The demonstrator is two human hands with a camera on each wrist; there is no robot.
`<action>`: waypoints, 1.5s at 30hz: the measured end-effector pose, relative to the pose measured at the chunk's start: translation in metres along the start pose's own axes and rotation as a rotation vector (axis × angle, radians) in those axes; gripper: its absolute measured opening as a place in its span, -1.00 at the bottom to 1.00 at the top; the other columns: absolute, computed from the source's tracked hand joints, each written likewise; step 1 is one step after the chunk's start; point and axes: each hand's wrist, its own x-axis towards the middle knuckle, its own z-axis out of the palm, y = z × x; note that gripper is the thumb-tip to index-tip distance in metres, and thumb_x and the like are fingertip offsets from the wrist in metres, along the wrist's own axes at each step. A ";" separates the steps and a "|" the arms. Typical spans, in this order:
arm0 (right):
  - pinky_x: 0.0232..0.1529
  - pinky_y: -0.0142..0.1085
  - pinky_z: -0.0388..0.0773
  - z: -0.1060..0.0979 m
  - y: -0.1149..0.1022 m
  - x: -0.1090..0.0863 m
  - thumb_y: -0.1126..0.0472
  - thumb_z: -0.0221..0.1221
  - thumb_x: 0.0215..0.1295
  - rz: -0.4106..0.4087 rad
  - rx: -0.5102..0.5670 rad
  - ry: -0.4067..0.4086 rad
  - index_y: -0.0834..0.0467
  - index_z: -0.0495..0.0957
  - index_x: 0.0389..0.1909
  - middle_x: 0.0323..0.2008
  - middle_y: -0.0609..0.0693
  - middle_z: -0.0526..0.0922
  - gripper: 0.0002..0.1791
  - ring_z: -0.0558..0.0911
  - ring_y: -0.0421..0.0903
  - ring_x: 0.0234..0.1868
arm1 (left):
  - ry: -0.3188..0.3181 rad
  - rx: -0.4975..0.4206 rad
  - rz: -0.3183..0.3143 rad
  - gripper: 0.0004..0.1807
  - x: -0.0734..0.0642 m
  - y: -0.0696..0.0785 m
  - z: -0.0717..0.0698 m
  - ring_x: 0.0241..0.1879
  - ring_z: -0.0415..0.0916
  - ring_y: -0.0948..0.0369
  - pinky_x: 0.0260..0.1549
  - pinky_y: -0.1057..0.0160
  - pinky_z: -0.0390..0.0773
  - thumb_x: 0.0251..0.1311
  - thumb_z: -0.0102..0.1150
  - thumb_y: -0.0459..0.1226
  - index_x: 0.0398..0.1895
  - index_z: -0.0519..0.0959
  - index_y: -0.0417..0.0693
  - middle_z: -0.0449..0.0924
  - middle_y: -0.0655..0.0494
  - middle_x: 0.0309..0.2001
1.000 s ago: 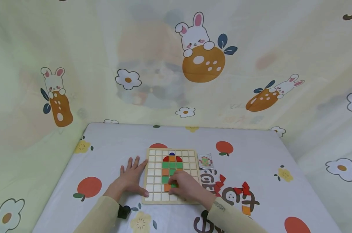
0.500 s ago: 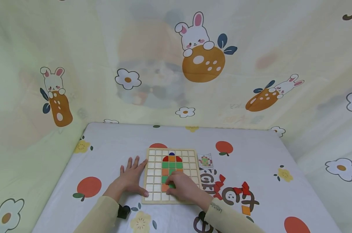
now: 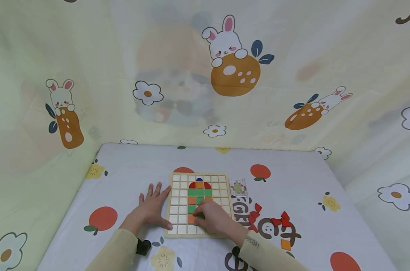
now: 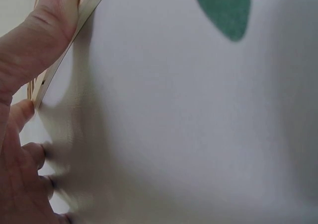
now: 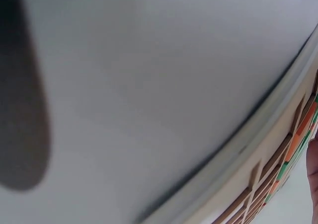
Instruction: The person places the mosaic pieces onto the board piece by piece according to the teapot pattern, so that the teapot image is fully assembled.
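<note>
A square wooden grid board (image 3: 182, 229) lies on the table, its middle columns filled with green, orange, red and blue tiles. My left hand (image 3: 150, 210) rests at the board's left edge with fingers spread; in the left wrist view the thumb (image 4: 42, 33) touches the wooden rim. Over the lower middle cells, my right hand (image 3: 215, 218) pinches a green tile (image 3: 201, 215), mostly hidden by the fingers, beside an orange tile (image 3: 191, 219). The right wrist view catches only the board's side (image 5: 248, 149) and a bit of finger at the right.
A small printed pattern card (image 3: 238, 188) lies against the board's right side. Red triangular tiles (image 3: 254, 217) are scattered farther right, with more red pieces (image 3: 285, 219) and an orange square tile (image 3: 286, 244). A patterned cloth (image 3: 130, 158) covers the table; printed curtains (image 3: 178, 124) hang around it.
The right hand has shifted slightly left over the lower cells, and the green tile between its fingers shows less and looks darker. The left hand stays at the board's edge.
</note>
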 end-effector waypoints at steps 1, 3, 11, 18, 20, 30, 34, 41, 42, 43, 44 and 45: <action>0.04 -0.27 0.62 0.000 0.001 -0.001 0.10 0.41 0.27 0.003 0.009 0.002 0.08 0.79 -0.11 -0.15 -0.11 0.72 -0.78 0.60 -0.22 -0.12 | 0.002 0.001 0.000 0.44 0.000 0.000 0.000 0.61 -0.39 -0.36 0.43 -0.55 -0.26 -0.37 0.73 0.10 0.64 0.08 -0.01 -0.21 -0.31 0.65; 0.04 -0.27 0.62 -0.001 0.003 -0.003 0.10 0.41 0.27 0.017 0.039 0.003 0.07 0.79 -0.11 -0.16 -0.13 0.72 -0.78 0.59 -0.23 -0.13 | 0.005 0.000 -0.001 0.44 0.000 0.000 0.000 0.61 -0.39 -0.36 0.43 -0.55 -0.26 -0.37 0.73 0.09 0.63 0.08 -0.02 -0.21 -0.31 0.65; -0.15 -0.39 0.63 -0.011 0.022 -0.015 0.16 0.39 0.29 0.088 0.171 0.049 0.09 0.78 -0.17 -0.26 -0.16 0.67 -0.86 0.55 -0.29 -0.25 | 0.001 -0.004 0.000 0.44 -0.001 0.000 0.000 0.61 -0.39 -0.37 0.43 -0.55 -0.26 -0.38 0.73 0.09 0.63 0.08 -0.02 -0.21 -0.32 0.65; -0.14 -0.38 0.58 -0.010 0.025 -0.015 0.19 0.31 0.37 0.042 0.088 0.027 0.10 0.74 0.08 -0.09 -0.03 0.65 -0.71 0.50 -0.19 -0.14 | -0.003 -0.002 -0.003 0.44 0.000 -0.002 -0.002 0.61 -0.41 -0.36 0.43 -0.55 -0.28 -0.37 0.73 0.09 0.64 0.06 0.00 -0.23 -0.30 0.65; -0.15 -0.39 0.52 -0.008 0.022 -0.014 0.20 0.26 0.42 0.001 0.032 0.015 0.06 0.69 0.18 -0.05 -0.02 0.60 -0.66 0.44 -0.17 -0.12 | -0.004 -0.003 -0.001 0.44 0.000 -0.002 -0.001 0.61 -0.41 -0.36 0.43 -0.55 -0.28 -0.37 0.73 0.10 0.64 0.06 0.01 -0.23 -0.30 0.65; -0.13 -0.39 0.43 -0.002 0.015 -0.013 0.22 0.20 0.44 -0.094 -0.149 0.055 -0.01 0.67 0.21 -0.16 -0.08 0.49 -0.64 0.33 -0.18 -0.15 | 0.000 -0.005 0.002 0.44 0.000 0.000 0.000 0.61 -0.40 -0.36 0.43 -0.55 -0.27 -0.37 0.73 0.10 0.64 0.07 0.01 -0.22 -0.29 0.65; -0.10 -0.36 0.49 -0.007 0.017 -0.016 0.21 0.19 0.47 -0.082 -0.110 0.066 0.04 0.68 0.20 -0.08 -0.04 0.56 -0.66 0.40 -0.17 -0.12 | -0.001 -0.005 0.002 0.44 0.000 -0.001 0.000 0.61 -0.40 -0.36 0.43 -0.56 -0.27 -0.37 0.73 0.09 0.64 0.06 0.01 -0.22 -0.29 0.65; -0.08 -0.32 0.64 -0.023 0.040 -0.037 0.24 0.21 0.45 0.095 0.121 0.110 0.11 0.71 0.10 -0.07 -0.10 0.73 -0.72 0.58 -0.21 -0.14 | 0.006 -0.003 0.005 0.44 0.000 -0.001 0.001 0.61 -0.39 -0.37 0.43 -0.56 -0.26 -0.38 0.73 0.09 0.64 0.08 -0.01 -0.21 -0.31 0.65; -0.08 -0.32 0.66 -0.026 0.044 -0.042 0.25 0.21 0.44 0.122 0.151 0.130 0.12 0.71 0.09 -0.06 -0.09 0.74 -0.73 0.61 -0.20 -0.14 | 0.006 -0.001 0.005 0.44 0.000 -0.001 0.001 0.61 -0.38 -0.37 0.43 -0.56 -0.26 -0.38 0.73 0.09 0.64 0.08 -0.01 -0.21 -0.31 0.65; -0.08 -0.33 0.67 -0.029 0.049 -0.048 0.26 0.22 0.43 0.144 0.167 0.155 0.12 0.72 0.07 -0.05 -0.08 0.75 -0.74 0.63 -0.19 -0.13 | 0.006 -0.002 0.005 0.44 0.000 -0.001 0.001 0.61 -0.38 -0.37 0.43 -0.55 -0.26 -0.38 0.73 0.09 0.64 0.08 -0.01 -0.21 -0.31 0.65; -0.09 -0.34 0.68 -0.031 0.054 -0.054 0.29 0.23 0.42 0.162 0.181 0.179 0.14 0.72 0.06 -0.05 -0.06 0.75 -0.75 0.66 -0.17 -0.12 | 0.005 -0.001 0.005 0.44 0.000 0.000 0.000 0.61 -0.38 -0.37 0.43 -0.55 -0.26 -0.38 0.73 0.09 0.64 0.08 -0.01 -0.21 -0.31 0.65; -0.11 -0.37 0.68 -0.034 0.060 -0.061 0.30 0.23 0.41 0.181 0.188 0.202 0.14 0.72 0.05 -0.05 -0.05 0.76 -0.75 0.67 -0.16 -0.12 | 0.005 -0.003 0.005 0.44 0.000 0.000 0.000 0.61 -0.38 -0.37 0.43 -0.55 -0.26 -0.38 0.73 0.09 0.64 0.08 -0.01 -0.21 -0.31 0.65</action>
